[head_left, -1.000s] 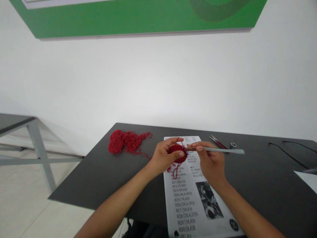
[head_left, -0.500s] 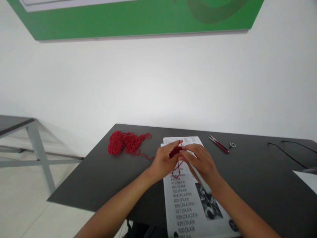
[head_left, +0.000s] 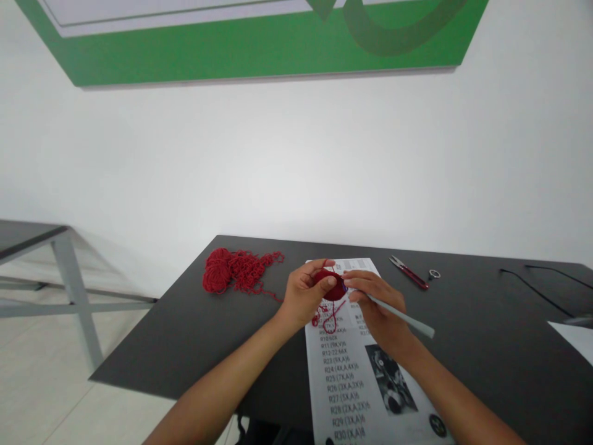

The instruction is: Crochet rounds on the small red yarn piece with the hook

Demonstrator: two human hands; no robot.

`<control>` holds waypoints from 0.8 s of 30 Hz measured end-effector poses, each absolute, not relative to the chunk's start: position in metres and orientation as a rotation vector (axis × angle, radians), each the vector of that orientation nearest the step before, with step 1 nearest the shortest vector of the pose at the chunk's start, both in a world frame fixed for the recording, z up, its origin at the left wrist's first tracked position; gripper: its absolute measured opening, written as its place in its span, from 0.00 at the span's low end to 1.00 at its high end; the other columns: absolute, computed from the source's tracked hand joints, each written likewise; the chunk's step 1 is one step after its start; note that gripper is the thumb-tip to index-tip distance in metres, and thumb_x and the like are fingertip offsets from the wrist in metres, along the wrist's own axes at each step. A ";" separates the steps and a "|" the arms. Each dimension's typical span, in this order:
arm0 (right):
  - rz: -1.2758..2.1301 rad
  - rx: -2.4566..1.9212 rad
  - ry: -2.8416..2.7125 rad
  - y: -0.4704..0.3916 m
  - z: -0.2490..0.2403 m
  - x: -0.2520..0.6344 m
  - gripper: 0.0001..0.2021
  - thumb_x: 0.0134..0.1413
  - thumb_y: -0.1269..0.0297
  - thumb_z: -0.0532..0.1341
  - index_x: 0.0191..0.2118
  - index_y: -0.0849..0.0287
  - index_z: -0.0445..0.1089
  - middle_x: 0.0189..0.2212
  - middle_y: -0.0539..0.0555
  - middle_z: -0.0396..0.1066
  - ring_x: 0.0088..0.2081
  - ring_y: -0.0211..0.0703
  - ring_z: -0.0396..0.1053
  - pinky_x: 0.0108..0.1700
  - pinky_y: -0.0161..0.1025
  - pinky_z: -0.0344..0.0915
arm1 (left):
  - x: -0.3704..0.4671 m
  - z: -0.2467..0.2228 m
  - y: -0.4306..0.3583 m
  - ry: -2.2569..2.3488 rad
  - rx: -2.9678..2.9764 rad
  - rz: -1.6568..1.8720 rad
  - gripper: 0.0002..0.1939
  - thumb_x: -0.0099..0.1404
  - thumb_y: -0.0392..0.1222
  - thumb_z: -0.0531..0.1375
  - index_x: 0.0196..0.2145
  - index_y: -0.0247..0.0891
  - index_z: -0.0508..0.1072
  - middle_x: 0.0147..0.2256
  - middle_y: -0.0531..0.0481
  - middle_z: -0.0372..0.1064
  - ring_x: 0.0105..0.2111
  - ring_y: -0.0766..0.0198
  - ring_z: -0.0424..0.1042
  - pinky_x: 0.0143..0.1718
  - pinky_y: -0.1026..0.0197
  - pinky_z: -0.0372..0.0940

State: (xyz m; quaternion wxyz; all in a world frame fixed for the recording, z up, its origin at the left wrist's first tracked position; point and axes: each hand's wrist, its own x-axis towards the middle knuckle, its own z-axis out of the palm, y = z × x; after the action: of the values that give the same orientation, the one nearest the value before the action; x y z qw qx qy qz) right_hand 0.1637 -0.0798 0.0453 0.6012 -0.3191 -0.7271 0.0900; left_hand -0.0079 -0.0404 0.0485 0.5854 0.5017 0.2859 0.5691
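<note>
My left hand (head_left: 303, 293) pinches a small round piece of dark red crochet (head_left: 332, 288), thumb on its face. In my right hand (head_left: 377, 303) is a crochet hook with a pale grey handle (head_left: 407, 319), which slants down to the right; its tip meets the crochet's right edge. A loose red yarn tail (head_left: 330, 322) dangles below the piece. Both hands are above printed pattern sheets (head_left: 345, 377). From the red yarn ball (head_left: 217, 272) and its tangled strands (head_left: 246, 272) on the left, a strand runs toward my left hand.
Red-handled thread snips (head_left: 408, 273) lie at the back right, with a small metal ring (head_left: 434, 274) beside them. Farther right are the thin dark arms of eyeglasses (head_left: 540, 293) and a white paper (head_left: 577, 339). A white wall rises behind the dark table (head_left: 222, 346).
The crochet piece has turned so its round face shows. My right hand has tilted, and the hook's handle swings out to the right. The view has shifted slightly.
</note>
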 end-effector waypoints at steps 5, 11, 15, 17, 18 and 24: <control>0.411 -1.011 -1.656 -0.080 0.050 0.159 0.02 0.60 0.59 0.67 0.38 0.49 0.77 0.46 0.51 0.82 0.53 0.54 0.78 0.57 0.51 0.72 | -0.024 0.052 -0.029 0.872 1.559 1.453 0.21 0.57 0.42 0.70 0.49 0.37 0.81 0.38 0.45 0.82 0.38 0.57 0.79 0.41 0.58 0.74; 0.783 -1.103 -1.432 -0.084 0.053 0.154 0.12 0.59 0.47 0.65 0.34 0.49 0.73 0.49 0.53 0.81 0.65 0.60 0.66 0.65 0.63 0.59 | -0.026 0.051 -0.024 0.883 1.622 1.479 0.21 0.58 0.46 0.70 0.48 0.37 0.82 0.38 0.44 0.82 0.37 0.55 0.79 0.40 0.57 0.74; 1.010 -0.947 -1.235 -0.087 0.060 0.151 0.15 0.60 0.46 0.64 0.31 0.52 0.69 0.44 0.55 0.83 0.53 0.57 0.77 0.60 0.58 0.67 | -0.026 0.050 -0.021 0.825 1.504 1.477 0.22 0.55 0.50 0.72 0.45 0.35 0.83 0.38 0.43 0.82 0.35 0.58 0.78 0.38 0.58 0.73; 1.136 -0.841 -1.145 -0.086 0.061 0.151 0.14 0.60 0.48 0.65 0.31 0.52 0.70 0.43 0.54 0.83 0.48 0.53 0.79 0.58 0.56 0.69 | -0.025 0.050 -0.021 0.791 1.445 1.468 0.24 0.54 0.52 0.73 0.44 0.35 0.82 0.36 0.44 0.81 0.33 0.59 0.78 0.37 0.59 0.73; 1.195 -0.776 -1.106 -0.084 0.060 0.150 0.14 0.60 0.49 0.66 0.32 0.53 0.71 0.42 0.54 0.83 0.47 0.52 0.80 0.57 0.55 0.70 | -0.024 0.050 -0.022 0.774 1.424 1.459 0.25 0.53 0.53 0.73 0.44 0.34 0.82 0.35 0.44 0.81 0.33 0.59 0.78 0.36 0.59 0.73; 1.157 -0.688 -1.111 -0.075 0.051 0.151 0.12 0.56 0.49 0.69 0.34 0.53 0.78 0.35 0.53 0.80 0.39 0.46 0.77 0.44 0.45 0.75 | -0.015 0.045 -0.036 0.747 1.549 1.395 0.22 0.57 0.53 0.72 0.44 0.35 0.82 0.35 0.44 0.81 0.33 0.59 0.79 0.37 0.59 0.74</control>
State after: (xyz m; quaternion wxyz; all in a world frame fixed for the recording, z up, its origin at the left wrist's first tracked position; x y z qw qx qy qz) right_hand 0.1508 -0.0753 0.0508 0.6428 -0.3021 -0.4875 0.5078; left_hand -0.0151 -0.0357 0.0449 0.4473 0.6257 0.3017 0.5633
